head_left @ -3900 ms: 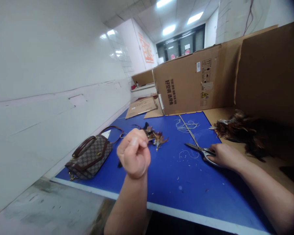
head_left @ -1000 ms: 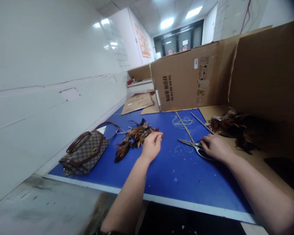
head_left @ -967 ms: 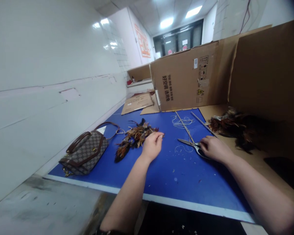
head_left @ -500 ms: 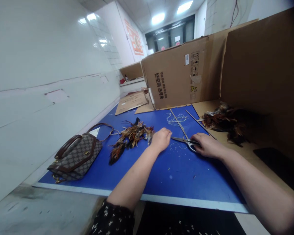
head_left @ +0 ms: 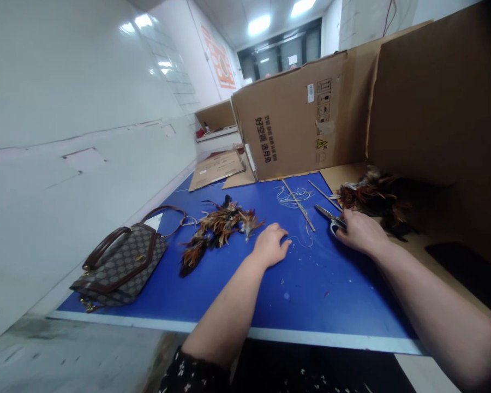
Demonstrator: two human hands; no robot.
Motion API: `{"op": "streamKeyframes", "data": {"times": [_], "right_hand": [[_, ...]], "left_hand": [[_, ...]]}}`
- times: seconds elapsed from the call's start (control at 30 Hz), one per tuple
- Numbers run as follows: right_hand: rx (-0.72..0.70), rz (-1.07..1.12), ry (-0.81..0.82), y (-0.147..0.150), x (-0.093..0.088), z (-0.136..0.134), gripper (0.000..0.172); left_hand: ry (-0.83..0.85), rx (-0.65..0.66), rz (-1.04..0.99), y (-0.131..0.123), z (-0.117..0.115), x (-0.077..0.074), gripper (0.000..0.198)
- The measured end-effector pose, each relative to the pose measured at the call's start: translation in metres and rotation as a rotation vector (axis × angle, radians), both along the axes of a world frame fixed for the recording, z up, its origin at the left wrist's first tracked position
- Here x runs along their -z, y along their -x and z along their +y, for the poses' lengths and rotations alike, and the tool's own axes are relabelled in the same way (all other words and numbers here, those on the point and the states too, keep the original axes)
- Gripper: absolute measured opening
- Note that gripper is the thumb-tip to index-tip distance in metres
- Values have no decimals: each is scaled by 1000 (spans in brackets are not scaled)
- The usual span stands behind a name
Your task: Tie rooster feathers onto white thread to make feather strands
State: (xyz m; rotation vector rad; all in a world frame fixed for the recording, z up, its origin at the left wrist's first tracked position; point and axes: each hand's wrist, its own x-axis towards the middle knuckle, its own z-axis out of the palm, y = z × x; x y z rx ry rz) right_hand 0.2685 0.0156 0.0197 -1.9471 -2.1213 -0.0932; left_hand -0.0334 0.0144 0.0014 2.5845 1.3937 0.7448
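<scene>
My right hand point(head_left: 360, 231) is closed on the handles of a pair of scissors point(head_left: 331, 219), whose blades point up and left over the blue table. My left hand point(head_left: 271, 245) is low over the table point(head_left: 311, 305), its thumb and fingers apart. A thin loose thread point(head_left: 305, 243) curls beside its fingertips. Left of that hand lies a bundle of brown and black feathers point(head_left: 219, 226). A thin stick point(head_left: 298, 205) and a tangle of pale string point(head_left: 288, 196) lie between and beyond my hands.
A patterned handbag point(head_left: 125, 266) with brown handles sits at the left. More dark feathers point(head_left: 368, 194) lie at the right on cardboard, with another stick point(head_left: 324, 194) beside them. Tall cardboard point(head_left: 294, 125) stands along the back and right. Flat cardboard pieces point(head_left: 216, 168) lie at the back left.
My right hand has moved right and slightly away with the scissors, off the near end of the stick. The fingers of my left hand have spread apart.
</scene>
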Motion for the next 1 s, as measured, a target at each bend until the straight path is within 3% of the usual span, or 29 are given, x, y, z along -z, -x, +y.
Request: {"op": "streamKeyframes", "data": {"times": [0.33, 0.57, 0.8, 1.0], "right_hand": [[46, -25, 76, 18, -6, -14, 32], [144, 66, -188, -8, 0, -3, 40], [330, 18, -68, -36, 8, 12, 63], [316, -2, -86, -36, 13, 18, 73]], "left_hand": [[36, 32, 60, -3, 5, 11, 18], [-34, 8, -51, -2, 5, 9, 28], [-72, 39, -78, -1, 8, 12, 27], [-123, 58, -99, 0, 11, 15, 26]]}}
